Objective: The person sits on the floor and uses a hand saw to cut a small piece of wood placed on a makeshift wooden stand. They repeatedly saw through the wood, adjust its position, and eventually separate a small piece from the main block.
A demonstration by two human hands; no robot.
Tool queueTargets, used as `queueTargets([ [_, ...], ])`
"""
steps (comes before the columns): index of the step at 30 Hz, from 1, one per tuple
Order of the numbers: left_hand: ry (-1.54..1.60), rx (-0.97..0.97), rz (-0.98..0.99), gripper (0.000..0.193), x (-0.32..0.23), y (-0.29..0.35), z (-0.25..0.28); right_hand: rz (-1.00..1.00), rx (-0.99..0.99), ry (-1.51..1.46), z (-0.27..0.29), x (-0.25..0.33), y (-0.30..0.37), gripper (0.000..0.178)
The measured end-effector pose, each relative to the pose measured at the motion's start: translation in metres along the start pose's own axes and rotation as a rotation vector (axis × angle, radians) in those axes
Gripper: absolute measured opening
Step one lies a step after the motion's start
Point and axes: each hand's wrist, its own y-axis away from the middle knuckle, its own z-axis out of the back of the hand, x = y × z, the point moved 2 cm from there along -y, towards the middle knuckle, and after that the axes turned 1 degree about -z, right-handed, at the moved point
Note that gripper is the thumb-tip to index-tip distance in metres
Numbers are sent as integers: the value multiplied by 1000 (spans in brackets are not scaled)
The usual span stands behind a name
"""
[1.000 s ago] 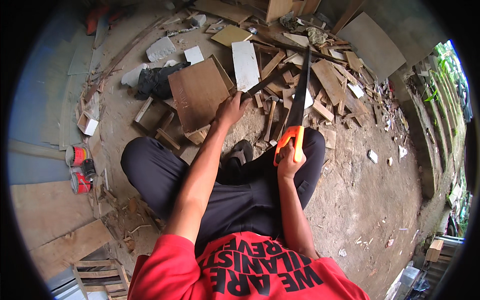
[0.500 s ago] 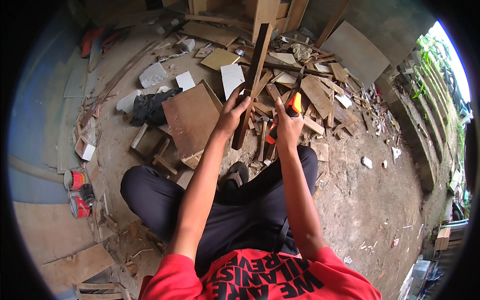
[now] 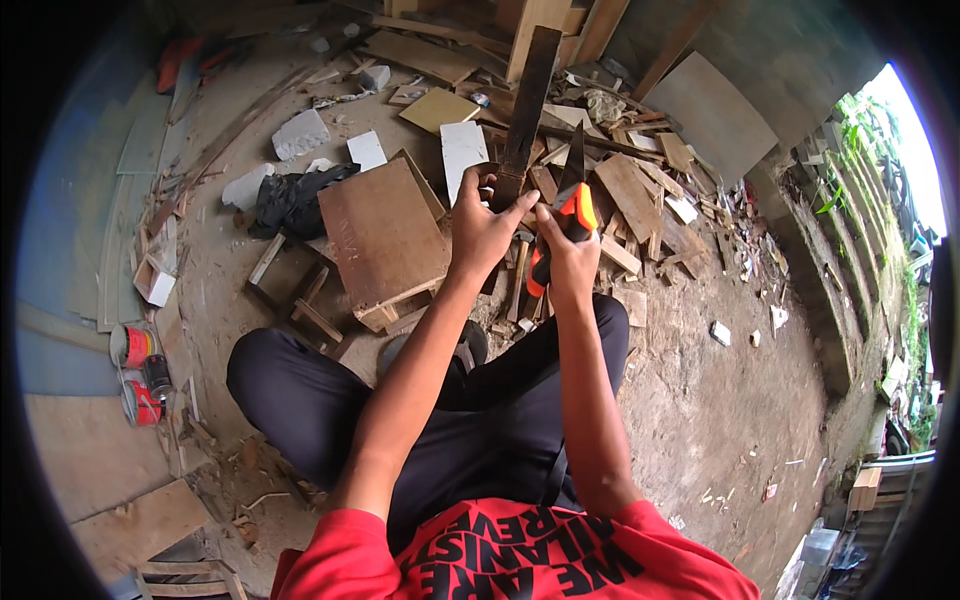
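My left hand [image 3: 484, 228] is closed around the lower part of a dark wooden strip [image 3: 530, 100], which points away from me and leans slightly right. Beside it, my right hand [image 3: 572, 262] grips the orange and black handle of a handsaw [image 3: 577, 165]. The saw's blade points away from me, to the right of the strip and apart from it. My two thumbs are close together near the strip's lower part. Just left of my left hand stands a brown wooden box [image 3: 380, 235] with a flat top.
A pile of wood scraps [image 3: 630, 195] lies beyond my hands. White blocks [image 3: 300, 135] and a black plastic bag [image 3: 295, 200] are at the left, with red cans [image 3: 140, 402] nearer me. Concrete steps [image 3: 800, 240] run along the right. My crossed legs lie below my forearms.
The wooden strip has rolled in my left hand, so a broad dark face now shows. My right hand has come slightly closer to the left, and the saw blade shows more plainly.
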Motion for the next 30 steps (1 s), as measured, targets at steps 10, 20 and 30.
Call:
queueTargets([
  [10,282,-43,116,42,-5,-7,1,32,137,132,-4,-37,37,33],
  [20,-198,42,246,59,20,-24,32,90,87,318,-4,-34,48,33],
  [30,179,176,298,45,19,-31,47,272,88,730,2,-23,50,36],
])
